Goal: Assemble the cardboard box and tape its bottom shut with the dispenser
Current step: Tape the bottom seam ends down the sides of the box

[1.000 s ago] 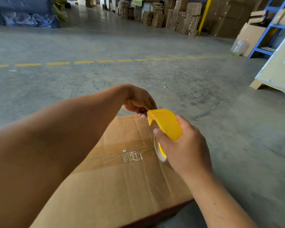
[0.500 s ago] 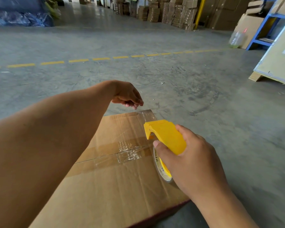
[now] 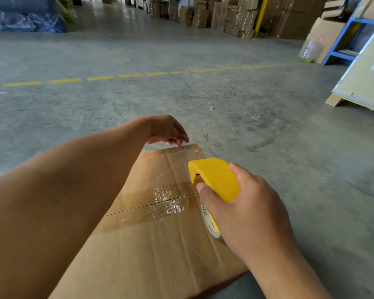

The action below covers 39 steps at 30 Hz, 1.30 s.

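Right hand (image 3: 246, 214) grips dispenser (image 3: 214, 180) — left hand (image 3: 168, 131) curled.

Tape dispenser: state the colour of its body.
Bright yellow; the tape dispenser shows best in the head view.

Little legible print

The tape roll (image 3: 208, 219) in the yellow dispenser (image 3: 215, 179) bears blue letters, roughly "U" and "APE", too partial to read as a brand.

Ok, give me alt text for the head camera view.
A right hand grips a yellow tape dispenser over a taped cardboard box on a warehouse floor, while the left hand rests at the box's far edge.
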### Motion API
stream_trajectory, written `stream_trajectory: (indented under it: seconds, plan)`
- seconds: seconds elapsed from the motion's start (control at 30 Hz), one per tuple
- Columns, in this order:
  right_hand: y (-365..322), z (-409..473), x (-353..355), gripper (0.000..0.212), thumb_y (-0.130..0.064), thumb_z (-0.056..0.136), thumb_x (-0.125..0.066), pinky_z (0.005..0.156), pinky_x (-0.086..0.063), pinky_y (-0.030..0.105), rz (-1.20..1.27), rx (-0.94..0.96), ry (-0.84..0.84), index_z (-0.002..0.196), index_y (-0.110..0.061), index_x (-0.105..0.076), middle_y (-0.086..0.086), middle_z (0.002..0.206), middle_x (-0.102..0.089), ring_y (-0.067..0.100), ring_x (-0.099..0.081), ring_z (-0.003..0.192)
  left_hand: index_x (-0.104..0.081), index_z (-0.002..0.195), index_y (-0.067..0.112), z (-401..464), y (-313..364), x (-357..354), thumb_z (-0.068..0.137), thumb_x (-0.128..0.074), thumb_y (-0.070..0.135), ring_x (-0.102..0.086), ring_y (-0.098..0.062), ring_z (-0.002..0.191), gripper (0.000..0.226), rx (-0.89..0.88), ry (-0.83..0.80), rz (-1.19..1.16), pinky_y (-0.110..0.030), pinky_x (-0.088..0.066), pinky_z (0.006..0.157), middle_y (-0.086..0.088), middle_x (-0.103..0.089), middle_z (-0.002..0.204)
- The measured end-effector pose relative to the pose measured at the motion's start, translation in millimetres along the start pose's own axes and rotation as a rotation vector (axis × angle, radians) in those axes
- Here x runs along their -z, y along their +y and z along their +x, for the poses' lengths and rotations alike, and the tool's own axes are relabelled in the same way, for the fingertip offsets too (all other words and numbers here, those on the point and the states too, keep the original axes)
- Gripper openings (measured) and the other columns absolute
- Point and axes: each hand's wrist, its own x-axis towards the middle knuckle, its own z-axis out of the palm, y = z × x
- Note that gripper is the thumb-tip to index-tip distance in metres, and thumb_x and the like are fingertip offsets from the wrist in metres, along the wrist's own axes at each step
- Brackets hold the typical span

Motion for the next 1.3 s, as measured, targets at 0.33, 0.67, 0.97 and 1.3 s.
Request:
stream_trajectory:
  seconds: [0.33, 0.67, 0.97, 1.3]
  plan:
    - [0.2, 1.7, -3.0, 0.074, -0.072, 0.076, -0.049, 0.061, -0.03, 0.023, -0.033, -0.006, 0.003, 0.138, -0.034, -0.041, -0.009, 0.092, -0.035, 0.011, -0.035, 0.08, -0.072, 0.097, 0.01, 5.0, -5.1, -10.6, 0.093, -0.065, 0.01, -0.063, -0.014, 0.078, 0.008, 0.104, -0.053, -0.07, -0.022, -0.054, 0.067, -0.005, -0.071, 0.09]
    - [1.9, 5.5, -6.4, 0.074, -0.069, 0.079, -0.052, 0.072, -0.033, 0.028, -0.046, 0.001, 0.006, 0.141, -0.031, -0.04, 0.0, 0.118, -0.054, 0.019, -0.049, 0.094, -0.066, 0.124, 0.007, -9.8, 11.4, -15.6, 0.095, -0.062, 0.017, -0.072, -0.019, 0.089, 0.031, -0.009, 0.178, 0.286, -0.036, -0.057, 0.086, -0.011, -0.074, 0.11]
    - [-4.8, 10.1, -0.5, 0.077, -0.066, 0.081, -0.053, 0.077, -0.036, 0.032, -0.07, 0.0, -0.06, 0.144, -0.026, -0.038, 0.006, 0.128, -0.053, 0.027, -0.053, 0.114, -0.066, 0.111, 0.005, -46.7, 7.9, -56.7, 0.105, -0.034, 0.042, -0.058, -0.037, 0.109, 0.05, 0.062, 0.284, 0.422, -0.035, -0.044, 0.084, -0.018, -0.065, 0.119]
    - [-1.0, -6.7, 13.4, 0.073, -0.063, 0.082, -0.054, 0.076, -0.036, 0.031, -0.029, 0.006, -0.104, 0.138, -0.018, -0.042, 0.01, 0.124, -0.054, 0.029, -0.053, 0.111, -0.064, 0.119, 0.017, -59.4, 8.5, -64.2, 0.103, -0.031, 0.045, -0.058, -0.034, 0.111, 0.046, 0.093, 0.317, 0.526, -0.039, -0.046, 0.087, -0.012, -0.063, 0.126]
